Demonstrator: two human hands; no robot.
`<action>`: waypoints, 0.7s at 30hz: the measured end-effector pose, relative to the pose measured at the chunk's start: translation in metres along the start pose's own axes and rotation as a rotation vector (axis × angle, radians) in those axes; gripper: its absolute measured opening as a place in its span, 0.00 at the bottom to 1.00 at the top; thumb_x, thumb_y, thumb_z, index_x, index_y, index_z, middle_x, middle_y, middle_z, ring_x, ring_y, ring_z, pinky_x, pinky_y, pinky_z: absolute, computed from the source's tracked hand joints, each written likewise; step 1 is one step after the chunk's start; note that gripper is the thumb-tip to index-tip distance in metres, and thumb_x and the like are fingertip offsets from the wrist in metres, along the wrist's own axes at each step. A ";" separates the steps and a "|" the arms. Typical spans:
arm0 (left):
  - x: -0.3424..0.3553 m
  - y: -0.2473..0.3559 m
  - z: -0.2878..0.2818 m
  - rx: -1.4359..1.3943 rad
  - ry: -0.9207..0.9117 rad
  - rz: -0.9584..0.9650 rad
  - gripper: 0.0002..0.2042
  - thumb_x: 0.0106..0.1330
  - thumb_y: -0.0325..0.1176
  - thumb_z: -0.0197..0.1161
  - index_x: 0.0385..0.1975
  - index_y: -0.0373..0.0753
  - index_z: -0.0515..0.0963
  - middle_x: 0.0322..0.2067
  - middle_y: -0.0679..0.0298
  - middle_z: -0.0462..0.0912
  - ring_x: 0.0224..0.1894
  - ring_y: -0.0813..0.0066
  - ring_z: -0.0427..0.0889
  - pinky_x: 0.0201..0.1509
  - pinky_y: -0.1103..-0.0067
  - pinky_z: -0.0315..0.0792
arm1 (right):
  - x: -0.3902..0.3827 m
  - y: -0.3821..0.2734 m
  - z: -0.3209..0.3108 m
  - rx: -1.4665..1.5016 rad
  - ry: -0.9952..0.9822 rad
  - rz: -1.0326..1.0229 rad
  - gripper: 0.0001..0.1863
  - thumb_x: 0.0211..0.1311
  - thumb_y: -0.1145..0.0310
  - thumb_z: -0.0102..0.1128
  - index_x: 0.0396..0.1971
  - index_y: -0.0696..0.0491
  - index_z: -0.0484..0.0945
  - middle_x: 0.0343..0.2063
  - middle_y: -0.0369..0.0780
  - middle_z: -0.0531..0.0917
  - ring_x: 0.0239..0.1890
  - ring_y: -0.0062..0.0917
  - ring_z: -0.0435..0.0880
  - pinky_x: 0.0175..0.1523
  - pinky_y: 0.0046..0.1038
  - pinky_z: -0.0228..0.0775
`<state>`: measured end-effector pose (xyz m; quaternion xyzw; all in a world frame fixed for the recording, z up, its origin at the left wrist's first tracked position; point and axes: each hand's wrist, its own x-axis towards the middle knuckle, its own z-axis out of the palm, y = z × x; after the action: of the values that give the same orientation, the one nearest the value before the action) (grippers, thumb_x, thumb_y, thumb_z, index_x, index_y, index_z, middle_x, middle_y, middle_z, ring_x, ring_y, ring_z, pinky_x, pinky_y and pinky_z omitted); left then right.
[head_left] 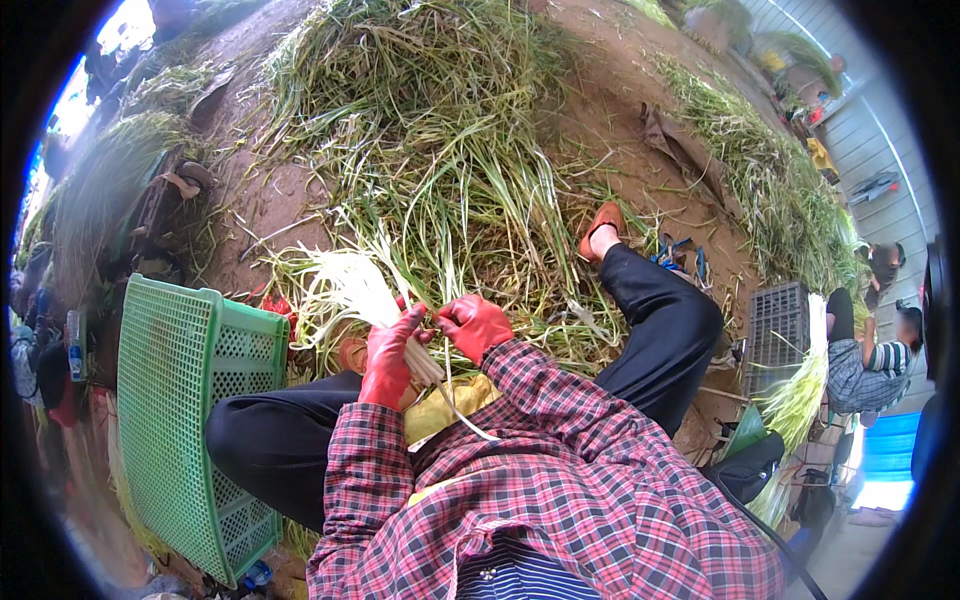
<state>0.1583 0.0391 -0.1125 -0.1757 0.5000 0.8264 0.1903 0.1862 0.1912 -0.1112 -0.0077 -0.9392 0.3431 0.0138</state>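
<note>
My left hand (pixel 389 358), in a red rubber glove, is closed around a bunch of pale, whitish-yellow leafy stalks (pixel 352 287). The leafy ends fan out toward the far left, while the cut-looking ends (pixel 425 365) point back toward my lap. One long thin strand (pixel 465 415) hangs from the bunch across my lap. Just right of the bunch, my right hand (pixel 476 326), also red-gloved, has its fingers pinched together close to the left fingertips. Thin green leaves run up to those fingers, but what they grip is hidden.
A large heap of green leafy stalks (pixel 420 90) lies ahead on brown ground. A green plastic crate (pixel 165 420) stands beside my left knee. At right are a grey crate (pixel 778 325), a pale-green bundle (pixel 800 395) and another seated person (pixel 880 360). More stalks (pixel 770 180) line the right.
</note>
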 end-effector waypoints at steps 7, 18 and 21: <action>0.012 -0.011 -0.007 -0.043 0.073 -0.015 0.13 0.55 0.27 0.64 0.40 0.35 0.72 0.25 0.66 0.76 0.18 0.80 0.72 0.21 0.84 0.70 | 0.008 0.008 0.014 0.585 -0.203 0.149 0.11 0.58 0.62 0.58 0.36 0.52 0.78 0.34 0.37 0.81 0.35 0.24 0.80 0.42 0.26 0.72; 0.011 -0.002 -0.003 -0.079 0.062 0.008 0.21 0.57 0.29 0.63 0.50 0.35 0.68 0.31 0.65 0.77 0.18 0.82 0.70 0.21 0.85 0.70 | 0.017 0.011 0.024 0.972 -0.253 0.452 0.13 0.60 0.66 0.57 0.38 0.61 0.77 0.31 0.38 0.83 0.33 0.17 0.79 0.43 0.21 0.71; 0.016 -0.004 -0.004 -0.033 0.091 -0.011 0.22 0.57 0.29 0.63 0.51 0.35 0.67 0.31 0.64 0.78 0.18 0.82 0.70 0.20 0.86 0.68 | 0.016 0.005 0.021 0.902 -0.280 0.431 0.13 0.61 0.66 0.57 0.38 0.61 0.78 0.30 0.38 0.83 0.33 0.17 0.80 0.42 0.20 0.71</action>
<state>0.1470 0.0388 -0.1246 -0.2188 0.4934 0.8247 0.1691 0.1695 0.1818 -0.1296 -0.1484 -0.6679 0.7064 -0.1812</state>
